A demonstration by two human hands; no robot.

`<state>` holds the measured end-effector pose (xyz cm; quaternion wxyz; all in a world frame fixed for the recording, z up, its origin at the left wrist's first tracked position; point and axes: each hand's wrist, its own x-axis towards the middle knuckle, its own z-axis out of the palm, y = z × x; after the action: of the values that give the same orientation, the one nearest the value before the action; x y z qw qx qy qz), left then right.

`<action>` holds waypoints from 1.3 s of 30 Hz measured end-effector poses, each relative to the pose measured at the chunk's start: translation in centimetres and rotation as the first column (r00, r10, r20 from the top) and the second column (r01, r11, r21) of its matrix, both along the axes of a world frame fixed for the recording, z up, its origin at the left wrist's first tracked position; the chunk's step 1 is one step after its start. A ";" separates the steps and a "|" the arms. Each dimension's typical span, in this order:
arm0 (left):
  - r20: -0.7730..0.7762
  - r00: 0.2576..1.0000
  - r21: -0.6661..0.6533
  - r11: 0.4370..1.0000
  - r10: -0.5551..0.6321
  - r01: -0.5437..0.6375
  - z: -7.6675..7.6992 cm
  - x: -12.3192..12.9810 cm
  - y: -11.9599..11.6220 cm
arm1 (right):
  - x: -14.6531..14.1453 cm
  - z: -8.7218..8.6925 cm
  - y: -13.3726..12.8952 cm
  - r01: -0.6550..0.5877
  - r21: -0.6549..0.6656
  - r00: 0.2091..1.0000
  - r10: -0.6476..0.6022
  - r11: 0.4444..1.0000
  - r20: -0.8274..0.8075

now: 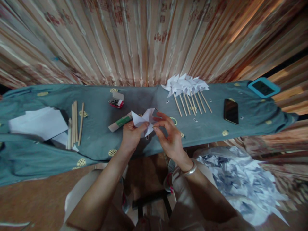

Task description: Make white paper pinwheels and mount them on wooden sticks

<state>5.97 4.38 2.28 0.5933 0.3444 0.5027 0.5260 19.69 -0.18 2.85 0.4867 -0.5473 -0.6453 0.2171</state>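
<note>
Over the middle of the cloth-covered table, my left hand (132,134) grips a white paper pinwheel (146,118), its thumb pressed on the paper and its blades folded up. My right hand (169,133) pinches thumb and forefinger together at the pinwheel's right side; what lies between those fingertips is too small to make out. Behind my left hand lies a green-and-white box (120,123), partly covered by the hand and paper. A small open red box (117,102) with small dark pieces inside stands farther back.
Finished pinwheels on sticks (186,86) lie in a row at the back right. A phone (231,111) and a blue-framed device (264,87) sit farther right. Wooden sticks (75,122) and white paper sheets (38,123) are on the left. A heap of paper pinwheels (243,179) fills the lower right.
</note>
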 end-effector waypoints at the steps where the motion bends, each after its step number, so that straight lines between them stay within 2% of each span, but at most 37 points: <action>1: -0.017 1.000 0.013 1.000 -0.003 0.003 0.0 0.0 0.0 | 0.0 0.0 0.0 -0.001 0.004 1.000 0.001 1.000 0.008; 9: -0.056 0.997 0.025 0.998 -0.049 0.050 0.3 0.1 -0.5 | -0.2 -0.3 0.1 0.017 0.035 1.000 -0.018 0.999 0.013; 14: -0.041 0.998 -0.003 0.999 -0.039 0.039 0.1 0.1 -0.5 | 0.0 -0.5 0.2 0.025 0.006 1.000 -0.025 1.000 -0.009; 39: -0.077 0.996 0.014 0.999 -0.050 0.051 -0.3 -0.1 -0.6 | 0.1 -0.8 0.4 0.013 -0.009 1.000 -0.013 1.000 0.002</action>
<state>5.88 3.83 2.02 0.5838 0.3816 0.5120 0.5014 19.79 0.18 2.01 0.4849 -0.5540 -0.6412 0.2163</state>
